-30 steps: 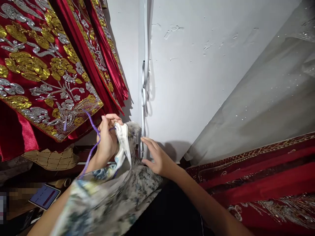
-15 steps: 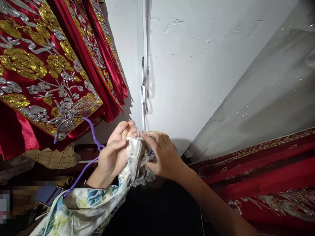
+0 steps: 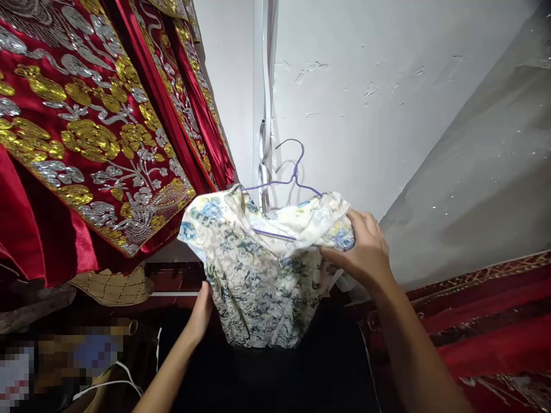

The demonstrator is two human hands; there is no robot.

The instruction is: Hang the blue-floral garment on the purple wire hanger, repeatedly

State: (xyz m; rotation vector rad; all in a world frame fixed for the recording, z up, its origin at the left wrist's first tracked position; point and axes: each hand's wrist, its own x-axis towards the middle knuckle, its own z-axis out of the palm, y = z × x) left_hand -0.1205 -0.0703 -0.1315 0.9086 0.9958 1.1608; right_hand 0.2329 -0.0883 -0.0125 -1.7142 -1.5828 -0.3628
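A cream floral garment (image 3: 258,269) with blue and green print hangs on a purple wire hanger (image 3: 287,178) in front of the white wall. My right hand (image 3: 361,252) pinches the garment's right shoulder, fingers closed on the cloth. My left hand (image 3: 202,310) grips the garment's lower left edge from behind; its fingers are partly hidden by the fabric. The hanger's hook points up, free of any rail.
Red robes (image 3: 86,137) with gold and silver embroidery hang at the left. A white metal strip (image 3: 262,115) runs down the wall corner. A grey glittery cloth (image 3: 482,160) and red embroidered fabric (image 3: 495,327) lie at the right. A gold quilted item (image 3: 112,284) sits below the robes.
The garment was bunched between both hands; now it is spread out on the hanger and raised. My right hand moved right to the shoulder, my left dropped to the lower edge.
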